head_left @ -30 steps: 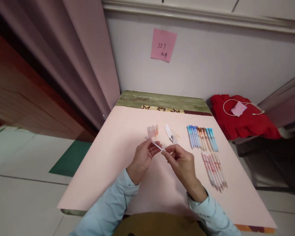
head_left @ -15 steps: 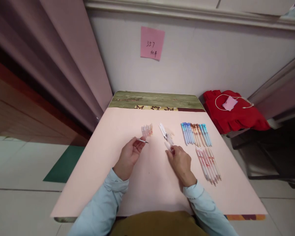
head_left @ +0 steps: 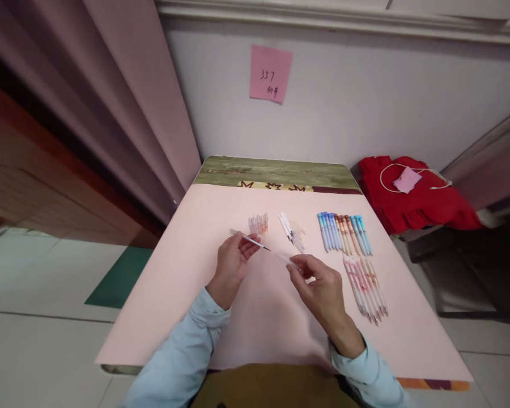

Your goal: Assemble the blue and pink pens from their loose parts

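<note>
My left hand point(head_left: 230, 262) pinches a thin white pen refill point(head_left: 254, 242), its dark tip pointing right. Between the fingertips of my right hand point(head_left: 323, 288) is a translucent pen barrel part point(head_left: 284, 259), blurred, with its near end hidden by the fingers. The refill tip and the barrel part face each other with a small gap, above the table. Just beyond my left hand lies a row of clear pen barrels point(head_left: 258, 224) with pinkish and orange print. White refills point(head_left: 285, 225) and a small pile of translucent tapered parts point(head_left: 298, 236) lie farther back between my hands.
Blue, brown and light-blue pens point(head_left: 345, 233) lie side by side at the right. Nearer me are several pink-printed pens point(head_left: 365, 288). A pale sheet point(head_left: 161, 317) covers the table. Red cloth point(head_left: 433, 212) with a white cable sits beyond the right edge.
My right hand has lifted the translucent barrel part off the table and brought it toward the refill. More of the refill shows in my left hand. The view has shifted slightly.
</note>
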Demonstrator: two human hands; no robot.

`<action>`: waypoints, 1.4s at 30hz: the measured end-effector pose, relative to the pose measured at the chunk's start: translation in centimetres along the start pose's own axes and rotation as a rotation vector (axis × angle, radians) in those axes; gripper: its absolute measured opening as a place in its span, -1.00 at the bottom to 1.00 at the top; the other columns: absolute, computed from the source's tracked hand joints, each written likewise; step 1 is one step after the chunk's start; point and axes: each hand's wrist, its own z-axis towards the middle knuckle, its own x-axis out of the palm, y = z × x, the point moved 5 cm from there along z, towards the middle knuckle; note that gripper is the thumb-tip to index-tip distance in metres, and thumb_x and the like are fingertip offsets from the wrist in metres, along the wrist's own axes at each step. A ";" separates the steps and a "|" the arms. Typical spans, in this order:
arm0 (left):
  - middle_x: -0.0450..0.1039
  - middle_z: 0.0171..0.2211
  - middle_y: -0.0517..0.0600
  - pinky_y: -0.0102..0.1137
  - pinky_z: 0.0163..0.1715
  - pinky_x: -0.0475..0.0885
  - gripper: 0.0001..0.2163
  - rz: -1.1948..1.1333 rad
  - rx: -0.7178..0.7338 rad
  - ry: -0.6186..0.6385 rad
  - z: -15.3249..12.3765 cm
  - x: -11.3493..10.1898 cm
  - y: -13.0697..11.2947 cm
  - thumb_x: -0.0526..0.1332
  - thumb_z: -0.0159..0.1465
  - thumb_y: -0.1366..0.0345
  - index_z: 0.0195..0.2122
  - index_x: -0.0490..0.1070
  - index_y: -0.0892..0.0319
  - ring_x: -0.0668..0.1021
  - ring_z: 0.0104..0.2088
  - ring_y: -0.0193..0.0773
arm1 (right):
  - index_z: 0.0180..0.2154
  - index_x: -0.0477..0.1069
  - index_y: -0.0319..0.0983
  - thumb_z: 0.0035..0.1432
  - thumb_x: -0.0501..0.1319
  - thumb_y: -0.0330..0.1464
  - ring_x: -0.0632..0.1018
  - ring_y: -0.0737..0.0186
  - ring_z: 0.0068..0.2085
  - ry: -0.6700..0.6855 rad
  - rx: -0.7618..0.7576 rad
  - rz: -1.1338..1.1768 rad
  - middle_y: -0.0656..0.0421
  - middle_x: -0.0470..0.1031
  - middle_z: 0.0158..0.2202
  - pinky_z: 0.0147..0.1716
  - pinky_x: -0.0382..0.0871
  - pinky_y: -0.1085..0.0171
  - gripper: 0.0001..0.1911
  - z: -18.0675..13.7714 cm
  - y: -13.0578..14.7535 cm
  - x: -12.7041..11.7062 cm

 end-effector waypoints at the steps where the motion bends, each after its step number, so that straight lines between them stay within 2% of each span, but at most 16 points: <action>1: 0.58 -0.42 0.12 -0.31 -0.31 0.56 -0.93 0.002 0.005 0.000 -0.1 0.0 0.0 0.20 0.28 0.42 -0.36 0.35 0.24 0.64 -0.42 -0.20 | -0.30 0.52 -0.18 0.19 0.22 -0.29 0.49 0.35 -0.51 -0.005 -0.006 -0.013 0.25 0.49 -0.51 -0.49 0.31 0.39 -0.87 0.0 0.0 0.0; 14: 0.60 -0.37 0.14 -0.27 -0.30 0.55 -0.91 0.112 0.070 0.092 -0.6 0.8 0.5 0.22 0.28 0.33 -0.31 0.37 0.25 0.65 -0.39 -0.16 | -0.30 0.51 -0.19 0.18 0.22 -0.29 0.50 0.34 -0.51 0.023 0.007 0.002 0.24 0.51 -0.51 -0.48 0.32 0.39 -0.87 0.3 -0.4 1.1; 22: 0.60 -0.38 0.15 -0.20 -0.21 0.55 -0.87 0.073 0.077 0.111 -1.4 1.6 0.9 0.25 0.27 0.29 -0.34 0.37 0.25 0.65 -0.38 -0.15 | -0.25 0.51 -0.20 0.20 0.20 -0.31 0.53 0.34 -0.45 -0.084 -0.010 0.007 0.18 0.58 -0.37 -0.44 0.37 0.38 -0.86 0.7 -0.5 0.9; 30: 0.60 -0.30 0.18 -0.18 -0.19 0.55 -0.82 0.100 0.040 0.214 -3.0 2.6 2.4 0.28 0.26 0.24 -0.30 0.40 0.28 0.65 -0.33 -0.14 | -0.25 0.51 -0.21 0.22 0.23 -0.33 0.52 0.36 -0.46 -0.141 -0.060 0.035 0.19 0.59 -0.37 -0.42 0.39 0.37 -0.88 0.8 0.3 1.2; 35: 0.60 -0.29 0.15 -0.20 -0.15 0.54 -0.83 0.081 0.034 0.257 -3.9 3.1 2.5 0.27 0.27 0.25 -0.30 0.38 0.26 0.65 -0.29 -0.16 | -0.25 0.51 -0.22 0.23 0.24 -0.32 0.51 0.37 -0.47 -0.186 -0.078 0.047 0.19 0.58 -0.38 -0.43 0.38 0.38 -0.88 0.8 0.1 1.0; 42: 0.60 -0.31 0.14 -0.20 -0.15 0.54 -0.84 0.072 0.032 0.264 -4.1 3.2 2.5 0.28 0.26 0.27 -0.31 0.35 0.23 0.65 -0.30 -0.16 | -0.27 0.53 -0.21 0.25 0.25 -0.28 0.49 0.39 -0.49 -0.181 -0.053 0.060 0.22 0.57 -0.40 -0.47 0.34 0.39 -0.86 0.6 -0.2 0.8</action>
